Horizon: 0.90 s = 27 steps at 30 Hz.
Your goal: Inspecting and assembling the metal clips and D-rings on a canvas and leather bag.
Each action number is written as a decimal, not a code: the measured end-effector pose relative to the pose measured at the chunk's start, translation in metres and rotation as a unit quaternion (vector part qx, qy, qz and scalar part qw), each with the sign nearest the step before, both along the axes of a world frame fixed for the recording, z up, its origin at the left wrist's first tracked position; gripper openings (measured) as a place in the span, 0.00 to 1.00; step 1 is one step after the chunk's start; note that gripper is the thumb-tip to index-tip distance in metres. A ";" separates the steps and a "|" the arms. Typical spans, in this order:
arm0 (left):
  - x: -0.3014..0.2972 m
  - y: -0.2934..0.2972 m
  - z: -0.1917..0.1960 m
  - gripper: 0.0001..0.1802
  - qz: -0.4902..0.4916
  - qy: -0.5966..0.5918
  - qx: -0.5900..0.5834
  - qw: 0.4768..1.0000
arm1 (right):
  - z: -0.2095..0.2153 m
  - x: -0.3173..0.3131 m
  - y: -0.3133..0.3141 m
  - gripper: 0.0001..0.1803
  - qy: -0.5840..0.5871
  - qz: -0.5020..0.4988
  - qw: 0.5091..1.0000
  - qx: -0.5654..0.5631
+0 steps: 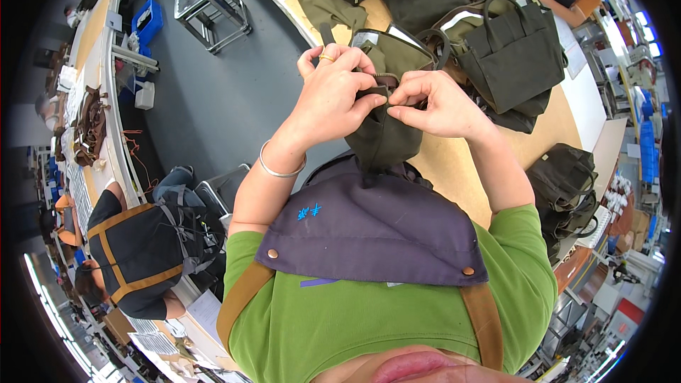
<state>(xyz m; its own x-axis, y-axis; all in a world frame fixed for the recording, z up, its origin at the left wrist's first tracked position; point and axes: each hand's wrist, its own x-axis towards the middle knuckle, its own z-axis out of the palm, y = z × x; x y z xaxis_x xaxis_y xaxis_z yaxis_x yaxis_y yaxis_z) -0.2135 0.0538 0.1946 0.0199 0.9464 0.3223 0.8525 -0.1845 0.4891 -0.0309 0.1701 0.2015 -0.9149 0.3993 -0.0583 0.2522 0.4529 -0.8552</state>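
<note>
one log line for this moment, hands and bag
left hand: pinches dark green bag at zipper | right hand: pinches same bag | behind: finished bags on table

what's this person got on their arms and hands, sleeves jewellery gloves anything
Both hands are bare, no gloves. The left hand has a gold-coloured ring on one finger and a thin silver bangle around the wrist. The right hand shows no ring or bracelet. Short green sleeves end above the elbows, leaving the forearms uncovered.

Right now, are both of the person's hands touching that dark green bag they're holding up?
Touching. The head view shows the left hand and right hand both pinching the dark green bag at its zipper edge.
</note>
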 end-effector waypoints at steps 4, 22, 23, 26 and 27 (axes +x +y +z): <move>0.001 -0.001 0.000 0.07 0.010 0.004 -0.004 1.000 | -0.004 0.000 -0.006 0.09 0.019 -0.020 0.999 0.027; -0.015 0.007 0.011 0.09 -0.032 0.007 -0.049 0.998 | 0.003 -0.001 0.004 0.13 0.124 -0.034 0.949 0.287; -0.015 0.007 0.010 0.09 -0.031 0.007 -0.046 0.998 | 0.004 -0.003 0.007 0.15 0.095 -0.048 0.970 0.218; -0.015 0.010 0.009 0.09 -0.030 0.008 -0.044 0.999 | 0.007 -0.007 0.019 0.17 -0.002 -0.049 0.998 0.035; -0.014 0.011 0.011 0.09 -0.031 0.010 -0.050 0.998 | 0.003 -0.008 0.024 0.16 0.002 -0.026 0.999 -0.032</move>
